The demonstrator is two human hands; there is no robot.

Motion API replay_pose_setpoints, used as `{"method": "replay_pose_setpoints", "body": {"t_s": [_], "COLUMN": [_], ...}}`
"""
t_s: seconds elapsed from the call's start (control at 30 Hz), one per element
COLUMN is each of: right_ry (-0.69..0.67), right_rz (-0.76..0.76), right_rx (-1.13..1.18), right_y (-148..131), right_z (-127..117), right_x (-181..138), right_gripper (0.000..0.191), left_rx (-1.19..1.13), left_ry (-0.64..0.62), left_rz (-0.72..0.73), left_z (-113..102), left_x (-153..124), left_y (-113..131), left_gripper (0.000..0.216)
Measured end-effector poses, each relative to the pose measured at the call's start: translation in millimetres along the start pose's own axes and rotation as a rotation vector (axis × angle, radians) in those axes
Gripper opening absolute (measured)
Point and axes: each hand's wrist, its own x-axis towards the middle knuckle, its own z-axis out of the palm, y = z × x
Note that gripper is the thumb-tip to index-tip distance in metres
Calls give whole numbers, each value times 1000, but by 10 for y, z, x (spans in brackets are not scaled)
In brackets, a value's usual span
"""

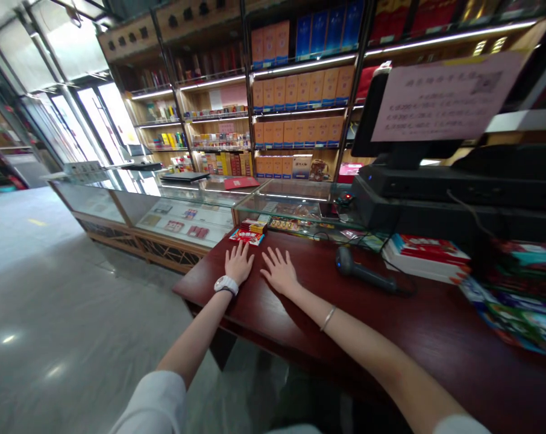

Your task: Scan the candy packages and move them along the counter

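Left hand (240, 263) and right hand (279, 271) spread, empty; red packet (247, 237) lies at left's twelve o'clock, probably for easy reach.

Single head-worn cam, wide view, looks fwd & down across desk (318, 265) from above its near edge; L hand (239, 263) & R hand (279, 271) approx. mid-frame, wall shelves (300, 113) well back, floor (74, 319) lower L.
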Motion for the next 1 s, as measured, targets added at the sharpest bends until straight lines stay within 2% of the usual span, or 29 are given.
{"method": "replay_pose_setpoints", "body": {"t_s": [0.17,0.37,0.67,0.83,1.0], "right_ry": [135,266,373,401,434], "right_rz": [-7,106,315,461,572], "right_rx": [-38,-85,-194,-242,-272], "right_y": [354,914,1756,2179,2506], "right_z": [-285,-617,-884,-970,-1024], "right_x": [-322,-639,-1319,-1682,-1953], "right_gripper": [62,61,57,57,56], "left_rx": [-14,-94,-220,-282,-344], "left_ry": [89,131,82,47,19], "left_rz": [129,307,556,668,721], "left_z": [-176,-300,-262,-199,-114], "left_x": [-98,-167,-315,-337,-379], "left_y": [456,1169,2226,2715,3149], "left_gripper": [57,59,56,55,53]}}
